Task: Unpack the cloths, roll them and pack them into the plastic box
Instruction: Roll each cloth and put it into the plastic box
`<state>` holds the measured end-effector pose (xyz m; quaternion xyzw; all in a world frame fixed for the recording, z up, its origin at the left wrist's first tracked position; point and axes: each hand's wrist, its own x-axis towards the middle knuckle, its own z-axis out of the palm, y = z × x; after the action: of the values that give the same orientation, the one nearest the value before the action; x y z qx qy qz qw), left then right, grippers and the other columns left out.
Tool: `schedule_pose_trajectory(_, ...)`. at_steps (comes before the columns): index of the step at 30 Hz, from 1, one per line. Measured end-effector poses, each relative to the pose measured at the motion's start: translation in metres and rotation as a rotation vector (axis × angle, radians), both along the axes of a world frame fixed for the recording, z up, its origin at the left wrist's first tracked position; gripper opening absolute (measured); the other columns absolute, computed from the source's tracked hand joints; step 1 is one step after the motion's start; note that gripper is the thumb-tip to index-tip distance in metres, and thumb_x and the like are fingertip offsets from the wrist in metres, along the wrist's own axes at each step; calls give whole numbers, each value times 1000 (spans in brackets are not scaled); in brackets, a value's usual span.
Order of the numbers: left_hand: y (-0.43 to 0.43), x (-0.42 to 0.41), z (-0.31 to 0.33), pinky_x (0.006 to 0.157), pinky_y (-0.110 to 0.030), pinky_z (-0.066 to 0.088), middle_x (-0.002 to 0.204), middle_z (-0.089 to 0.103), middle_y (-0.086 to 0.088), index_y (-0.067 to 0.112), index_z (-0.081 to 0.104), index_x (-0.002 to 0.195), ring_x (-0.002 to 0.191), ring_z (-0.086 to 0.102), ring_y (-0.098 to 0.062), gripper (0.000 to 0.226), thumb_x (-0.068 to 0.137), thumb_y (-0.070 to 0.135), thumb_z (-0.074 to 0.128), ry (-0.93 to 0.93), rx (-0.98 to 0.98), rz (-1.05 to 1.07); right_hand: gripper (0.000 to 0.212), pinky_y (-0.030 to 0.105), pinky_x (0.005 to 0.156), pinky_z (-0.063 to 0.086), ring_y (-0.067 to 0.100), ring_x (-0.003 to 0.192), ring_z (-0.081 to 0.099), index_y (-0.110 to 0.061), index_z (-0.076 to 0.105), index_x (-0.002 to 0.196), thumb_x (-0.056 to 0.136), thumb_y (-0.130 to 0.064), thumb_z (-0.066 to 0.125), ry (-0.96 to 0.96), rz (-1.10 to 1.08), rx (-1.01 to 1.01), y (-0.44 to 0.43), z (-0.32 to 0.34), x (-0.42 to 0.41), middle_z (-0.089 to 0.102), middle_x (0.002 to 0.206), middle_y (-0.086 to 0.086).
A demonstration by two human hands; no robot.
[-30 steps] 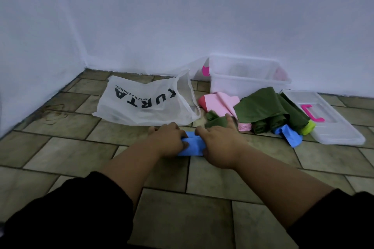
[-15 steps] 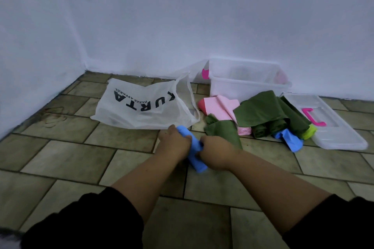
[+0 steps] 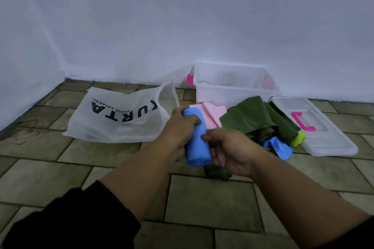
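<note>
A rolled blue cloth [image 3: 197, 143] is held up above the tiled floor, pointing away from me. My left hand [image 3: 179, 130] grips its upper part, fingers wrapped over it. My right hand [image 3: 228, 150] holds its lower right side with curled fingers. Behind them on the floor lie a pink cloth [image 3: 212, 114], a heap of dark green cloth [image 3: 257, 119], another blue cloth [image 3: 280, 147] and a yellow-green bit [image 3: 299, 137]. The clear plastic box [image 3: 232, 95] stands open against the wall, with something pale inside.
A white carrier bag [image 3: 121, 115] printed with black letters lies flat at the left. The box's clear lid [image 3: 323, 137] with a pink handle rests on the floor at the right. A small dark green piece [image 3: 217, 174] lies under my right hand. White walls meet in a corner at the left.
The blue roll was being rolled flat on the floor; both hands have since lifted it and turned it upright, lengthwise away from me.
</note>
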<state>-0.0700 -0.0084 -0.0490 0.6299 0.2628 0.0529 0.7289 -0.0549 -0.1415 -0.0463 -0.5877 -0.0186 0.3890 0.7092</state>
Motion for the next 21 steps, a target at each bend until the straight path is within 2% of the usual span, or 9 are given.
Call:
schedule_pose_trajectory(2, -6, 28, 13, 82, -49, 55, 112, 60, -12, 24, 50, 116, 96, 62, -32, 40, 79, 12, 60, -42, 51, -39, 21, 49, 85, 55, 36, 93, 67, 5, 59, 107, 89, -1, 50, -55, 1, 20, -8, 16, 21, 67, 107, 26)
schedule_pose_trajectory(4, -8, 60, 26, 91, -49, 51, 124, 56, -14, 20, 48, 126, 105, 59, -32, 48, 81, 15, 64, -118, 124, -104, 18, 38, 61, 60, 29, 74, 70, 4, 60, 103, 90, -1, 49, -70, -28, 54, -16, 33, 48, 70, 95, 22)
schedule_pose_trajectory(6, -6, 94, 40, 103, -44, 43, 141, 44, -13, 19, 35, 141, 120, 51, -30, 63, 86, 32, 63, -144, 297, -165, 24, 33, 57, 60, 27, 69, 70, 6, 58, 110, 90, -3, 48, -61, -89, 62, -24, 47, 82, 67, 96, 23)
schedule_pose_trajectory(8, 0, 126, 49, 110, -39, 31, 152, 26, -13, 18, 20, 149, 133, 37, -30, 78, 87, 51, 53, -71, 612, -182, 28, 32, 56, 59, 28, 67, 69, 8, 55, 114, 91, -6, 48, -59, -158, 37, -30, 57, 117, 64, 98, 24)
schedule_pose_trajectory(10, 9, 149, 46, 112, -42, 25, 156, 13, -15, 12, 6, 150, 140, 25, -31, 90, 86, 57, 50, 97, 915, -194, 26, 31, 50, 57, 27, 64, 70, 7, 52, 114, 91, -5, 49, -109, -241, -18, -33, 65, 153, 63, 94, 22)
schedule_pose_trajectory(12, 13, 164, 38, 114, -45, 22, 157, 8, -17, 4, -3, 149, 142, 17, -32, 100, 84, 58, 52, 257, 1040, -276, 29, 31, 48, 56, 27, 70, 69, 4, 51, 117, 89, -4, 53, -212, -329, -125, -34, 69, 189, 63, 94, 21)
schedule_pose_trajectory(16, 18, 175, 24, 117, -41, 13, 158, -4, -15, 1, -9, 147, 145, 6, -30, 100, 88, 56, 50, 335, 1019, -352, 37, 36, 57, 52, 32, 81, 63, 5, 51, 120, 85, -1, 58, -387, -304, -500, -21, 55, 240, 59, 96, 20)
schedule_pose_trajectory(19, 19, 175, 17, 116, -44, 9, 158, -11, -11, 4, -11, 148, 146, 1, -27, 96, 89, 58, 43, 338, 1082, -371, 26, 41, 72, 51, 34, 86, 58, 5, 56, 108, 83, 0, 61, -472, -65, -810, 6, 39, 256, 57, 98, 22)
schedule_pose_trajectory(21, 20, 176, 14, 116, -48, 10, 158, -12, -9, 7, -12, 148, 146, 1, -27, 96, 88, 60, 42, 363, 1096, -360, 18, 41, 83, 47, 31, 90, 55, -1, 60, 102, 85, -7, 63, -588, 168, -1011, 26, 32, 258, 57, 103, 18)
